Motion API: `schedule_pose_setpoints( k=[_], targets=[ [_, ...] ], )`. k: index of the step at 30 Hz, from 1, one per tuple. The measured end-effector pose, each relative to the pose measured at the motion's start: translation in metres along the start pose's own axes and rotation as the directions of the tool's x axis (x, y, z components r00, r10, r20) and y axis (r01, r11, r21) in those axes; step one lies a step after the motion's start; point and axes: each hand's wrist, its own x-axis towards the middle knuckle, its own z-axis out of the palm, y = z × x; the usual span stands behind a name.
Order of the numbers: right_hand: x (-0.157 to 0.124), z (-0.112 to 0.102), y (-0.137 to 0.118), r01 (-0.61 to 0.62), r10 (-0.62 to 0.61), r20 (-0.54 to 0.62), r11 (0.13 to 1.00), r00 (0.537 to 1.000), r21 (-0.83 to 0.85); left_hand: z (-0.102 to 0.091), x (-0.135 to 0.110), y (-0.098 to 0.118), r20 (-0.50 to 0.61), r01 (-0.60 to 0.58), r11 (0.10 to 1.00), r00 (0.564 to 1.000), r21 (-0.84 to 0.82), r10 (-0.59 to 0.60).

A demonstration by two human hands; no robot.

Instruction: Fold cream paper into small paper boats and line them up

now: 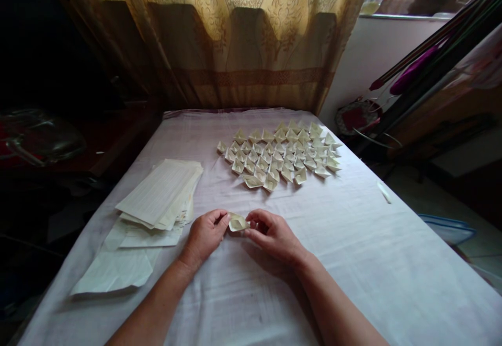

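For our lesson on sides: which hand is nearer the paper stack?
Left. The left hand is just right of the paper stack; the right hand is farther right.

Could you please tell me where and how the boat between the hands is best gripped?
Likely by its two ends, one hand from each side: the boat lies lengthwise between the left hand and right hand, and its open middle looks easy to crush, so a light pinch should suit.
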Motion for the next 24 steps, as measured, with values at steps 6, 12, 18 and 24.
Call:
schedule_pose_setpoints(
  k=[6, 12, 18, 24],
  targets=[
    [-0.001, 0.008, 0.007, 0.164, -0.172, -0.021, 0.967, 0.985, -0.195, -0.001, -0.001, 0.001, 0.007, 0.032, 0.999, 0.999, -0.022, -0.032],
    [0.000, 0.014, 0.005, 0.155, -0.202, -0.138, 0.943, 0.970, -0.294, 0.000, 0.001, -0.003, -0.022, 0.025, 0.990, 0.999, -0.136, -0.028],
    [0.003, 0.019, 0.005, 0.123, -0.201, -0.254, 0.949, 0.946, -0.290, -0.003, 0.004, -0.005, -0.020, 0.061, 0.970, 0.998, -0.233, -0.068],
    [0.012, -0.003, 0.004, 0.099, -0.244, -0.387, 0.928, 0.889, -0.359, -0.005, 0.005, -0.006, -0.066, 0.041, 0.937, 0.996, -0.346, -0.068]
  ],
)
